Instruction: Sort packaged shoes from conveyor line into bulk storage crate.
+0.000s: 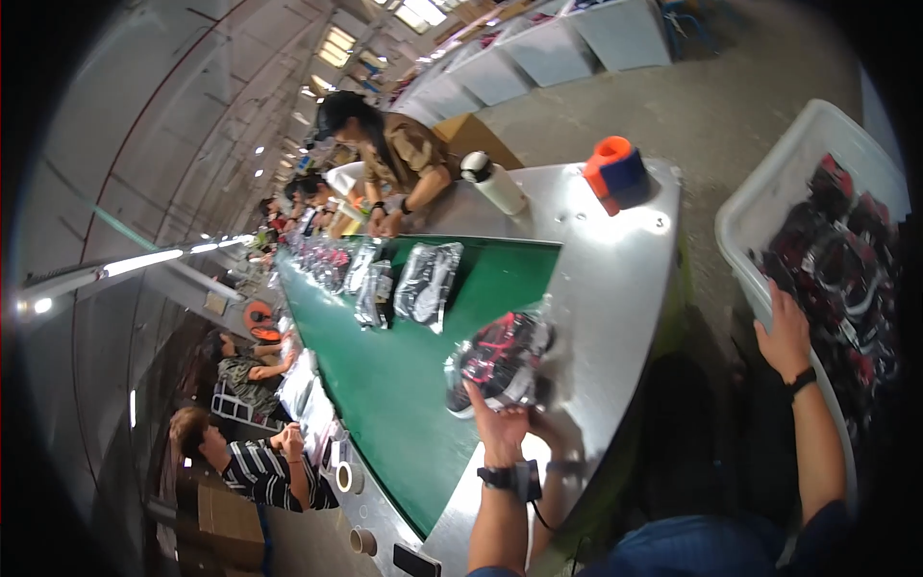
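Note:
On the metal table end by the green belt, my left hand (502, 424) is at a clear plastic bag of shoes (498, 358), black with pink-red parts and pale soles. Its thumb lies against the bag's near side; the other fingers are mostly hidden by the bag, and the hand seems closed on it. My right hand (786, 330) is at the inner edge of a white plastic bin (735, 216), fingers stretched out, with nothing seen in it. Inside the bin lie several bagged dark shoes with red parts (846, 269), close to those fingertips.
The green conveyor belt (385, 404) carries bagged shoes (428, 284) farther along. A white bottle (495, 185) and an orange-and-blue tape roll (617, 175) stand on the metal top. Tape rolls (349, 477) and a phone (416, 561) lie near left. Co-workers (389, 154) line both sides.

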`<state>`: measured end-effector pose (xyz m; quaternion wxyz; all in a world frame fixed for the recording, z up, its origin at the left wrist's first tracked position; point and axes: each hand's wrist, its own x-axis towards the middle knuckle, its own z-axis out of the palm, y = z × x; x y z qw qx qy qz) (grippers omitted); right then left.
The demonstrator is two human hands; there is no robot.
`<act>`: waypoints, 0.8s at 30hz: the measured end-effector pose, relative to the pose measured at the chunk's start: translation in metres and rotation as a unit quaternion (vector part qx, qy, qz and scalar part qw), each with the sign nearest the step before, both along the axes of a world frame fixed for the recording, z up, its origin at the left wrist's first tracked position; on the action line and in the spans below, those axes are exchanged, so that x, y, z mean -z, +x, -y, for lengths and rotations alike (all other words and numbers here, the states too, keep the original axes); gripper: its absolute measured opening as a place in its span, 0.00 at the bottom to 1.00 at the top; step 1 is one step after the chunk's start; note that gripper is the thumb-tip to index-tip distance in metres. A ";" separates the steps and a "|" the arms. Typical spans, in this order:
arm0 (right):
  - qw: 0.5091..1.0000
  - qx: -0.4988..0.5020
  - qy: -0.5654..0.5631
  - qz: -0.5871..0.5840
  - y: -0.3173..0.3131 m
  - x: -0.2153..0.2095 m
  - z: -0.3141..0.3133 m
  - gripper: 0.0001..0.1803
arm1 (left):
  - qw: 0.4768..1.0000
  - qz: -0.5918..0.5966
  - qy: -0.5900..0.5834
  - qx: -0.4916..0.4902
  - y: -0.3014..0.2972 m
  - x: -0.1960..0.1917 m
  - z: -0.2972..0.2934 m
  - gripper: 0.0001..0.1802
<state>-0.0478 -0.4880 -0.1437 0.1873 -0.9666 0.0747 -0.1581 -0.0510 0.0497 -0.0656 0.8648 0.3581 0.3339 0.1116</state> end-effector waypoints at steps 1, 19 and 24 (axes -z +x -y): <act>1.000 0.002 -0.002 -0.009 0.000 -0.004 -0.001 0.48 | 0.990 0.121 -0.003 0.074 0.009 -0.019 0.015 0.40; 0.999 0.014 -0.007 -0.028 -0.005 -0.022 -0.003 0.44 | 0.982 0.144 0.027 0.119 0.038 -0.012 -0.012 0.25; 0.995 0.010 0.096 0.023 -0.012 -0.013 0.009 0.42 | 0.947 0.108 0.160 0.256 -0.004 -0.062 0.073 0.34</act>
